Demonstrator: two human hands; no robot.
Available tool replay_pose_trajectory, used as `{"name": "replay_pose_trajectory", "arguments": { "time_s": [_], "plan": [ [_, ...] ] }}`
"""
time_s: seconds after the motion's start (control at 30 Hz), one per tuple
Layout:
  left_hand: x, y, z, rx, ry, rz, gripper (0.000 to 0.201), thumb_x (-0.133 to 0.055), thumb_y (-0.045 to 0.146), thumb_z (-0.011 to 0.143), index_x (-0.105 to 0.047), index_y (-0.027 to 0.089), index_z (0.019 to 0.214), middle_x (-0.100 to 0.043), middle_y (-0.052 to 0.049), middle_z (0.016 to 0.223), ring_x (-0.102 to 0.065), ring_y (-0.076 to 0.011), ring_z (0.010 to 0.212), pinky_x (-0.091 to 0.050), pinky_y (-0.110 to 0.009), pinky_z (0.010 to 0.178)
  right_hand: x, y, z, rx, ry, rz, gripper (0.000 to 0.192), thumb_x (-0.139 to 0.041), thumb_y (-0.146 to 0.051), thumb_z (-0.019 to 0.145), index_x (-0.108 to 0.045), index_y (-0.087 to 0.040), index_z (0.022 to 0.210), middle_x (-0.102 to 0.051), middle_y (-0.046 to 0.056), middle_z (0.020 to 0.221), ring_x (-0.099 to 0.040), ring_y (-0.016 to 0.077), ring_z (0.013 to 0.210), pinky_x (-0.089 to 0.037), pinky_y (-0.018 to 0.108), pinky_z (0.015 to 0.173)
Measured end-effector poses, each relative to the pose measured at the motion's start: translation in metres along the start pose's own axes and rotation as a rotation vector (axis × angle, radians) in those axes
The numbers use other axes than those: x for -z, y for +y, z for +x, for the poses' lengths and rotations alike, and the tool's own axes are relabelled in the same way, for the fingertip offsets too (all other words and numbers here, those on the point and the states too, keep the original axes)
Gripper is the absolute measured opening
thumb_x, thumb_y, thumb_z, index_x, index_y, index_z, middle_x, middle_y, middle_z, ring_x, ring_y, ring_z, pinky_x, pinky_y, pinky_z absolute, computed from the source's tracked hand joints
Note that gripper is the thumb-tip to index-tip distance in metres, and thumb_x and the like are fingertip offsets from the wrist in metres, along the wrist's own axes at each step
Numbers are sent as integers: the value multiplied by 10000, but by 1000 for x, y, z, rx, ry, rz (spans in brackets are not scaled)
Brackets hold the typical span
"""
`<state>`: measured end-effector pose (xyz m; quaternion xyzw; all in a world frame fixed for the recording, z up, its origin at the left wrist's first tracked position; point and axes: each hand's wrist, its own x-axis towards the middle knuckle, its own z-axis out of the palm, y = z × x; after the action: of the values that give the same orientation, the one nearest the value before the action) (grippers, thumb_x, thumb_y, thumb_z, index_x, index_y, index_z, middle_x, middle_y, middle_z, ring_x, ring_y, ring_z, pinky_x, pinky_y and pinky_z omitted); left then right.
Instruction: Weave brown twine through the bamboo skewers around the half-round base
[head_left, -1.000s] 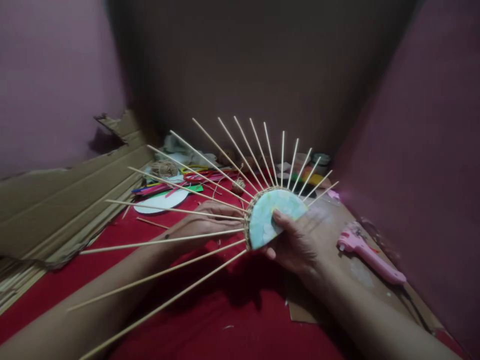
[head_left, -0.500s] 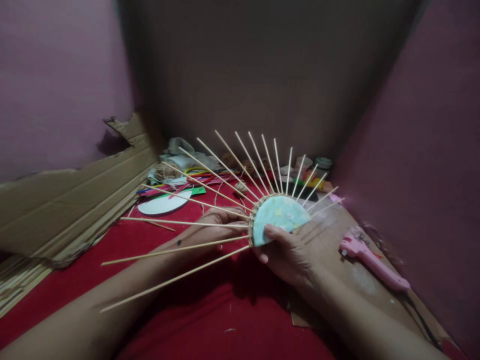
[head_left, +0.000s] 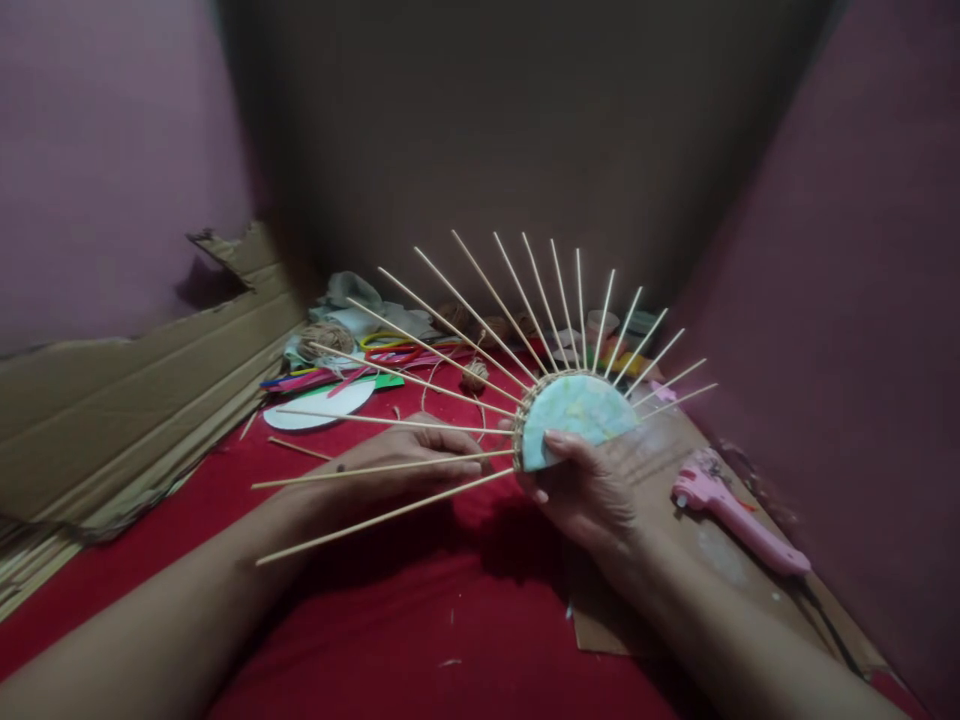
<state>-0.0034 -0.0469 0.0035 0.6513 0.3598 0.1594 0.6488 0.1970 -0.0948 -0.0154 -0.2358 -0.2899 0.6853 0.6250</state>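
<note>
My right hand (head_left: pixel 589 490) grips a half-round disc (head_left: pixel 577 410) covered in pale blue-green patterned material, thumb on its face and fingers underneath. Thin wooden sticks (head_left: pixel 480 290) fan out from the disc's curved edge. A narrow band of woven twine (head_left: pixel 519 425) runs round that edge, at the bases of the sticks. Behind the lower left sticks is my left hand (head_left: pixel 424 450), its fingers bent together close to the disc's left edge. Sticks partly cover those fingertips, and what they pinch is too small to tell. A small twine ball (head_left: pixel 474 375) lies beyond, with a loose strand curving toward my left hand.
A pink glue gun (head_left: pixel 739 510) lies on a brown board (head_left: pixel 607 615) at right. Cardboard sheets (head_left: pixel 135 400) lean at left. On the red cloth (head_left: pixel 360 640) are a white oval piece (head_left: pixel 319 405), a larger twine ball (head_left: pixel 326 338), scissors and several craft supplies.
The disc with its sticks has shifted right and slightly up in view. My left hand has drawn away from the disc's rim to the left and a little lower, still near the sticks.
</note>
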Motion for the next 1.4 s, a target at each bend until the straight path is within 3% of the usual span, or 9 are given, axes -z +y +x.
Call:
{"name": "replay_pose_trajectory", "arguments": {
  "time_s": [0.17,0.27,0.47,0.7,0.9,1.1,1.27,1.4],
  "plan": [
    [15,8,-4,-83,110,162,231,-697,388,720,-714,197,847,-623,-20,745,-517,-126,627,-396,-205,538,2,-3,3,-21,15,4,177,-679,-154,655,-565,-173,789,-673,29,771,-516,103,560,-354,178,402],
    [27,12,-5,-161,176,227,190,-711,363,702,-727,191,780,-626,-27,698,-497,-124,590,-379,-216,514,2,-6,5,-14,53,2,208,-688,-151,630,-547,-188,778,-638,-6,688,-486,100,536,-330,181,399],
    [58,13,-10,-190,180,132,210,-724,368,649,-683,173,584,-462,-4,482,-337,-76,445,-244,-219,413,3,-8,8,12,116,-4,183,-686,-140,632,-550,-196,742,-609,-23,645,-491,113,562,-366,213,453],
    [90,5,-15,-292,245,182,107,-757,283,559,-760,222,647,-633,-51,613,-523,-138,610,-423,-241,551,5,-14,13,56,101,7,209,-694,-112,620,-567,-189,768,-641,-32,646,-528,111,540,-369,207,439],
    [100,10,-18,-296,245,361,120,-757,288,575,-772,240,683,-675,-63,685,-561,-159,637,-467,-264,597,7,-18,17,109,144,50,316,-694,-68,604,-596,-194,877,-662,-44,691,-585,111,599,-444,208,513],
    [110,7,-17,-355,254,402,54,-756,251,606,-754,225,653,-674,-51,735,-584,-173,762,-485,-277,733,6,-20,19,146,197,69,323,-706,-49,571,-608,-186,847,-660,-44,696,-585,99,607,-467,205,545],
    [121,7,-24,-268,163,511,105,-717,266,681,-767,238,769,-699,-64,923,-579,-213,980,-446,-288,878,6,-19,22,152,186,49,317,-705,-56,578,-619,-189,853,-674,-18,711,-583,113,600,-442,211,499],
    [128,4,-23,-99,130,595,162,-696,311,699,-759,177,765,-691,-83,812,-599,-192,801,-457,-256,743,2,-19,21,158,165,74,314,-695,-51,599,-614,-205,859,-646,-41,676,-570,114,593,-446,226,511]
  ]
}}
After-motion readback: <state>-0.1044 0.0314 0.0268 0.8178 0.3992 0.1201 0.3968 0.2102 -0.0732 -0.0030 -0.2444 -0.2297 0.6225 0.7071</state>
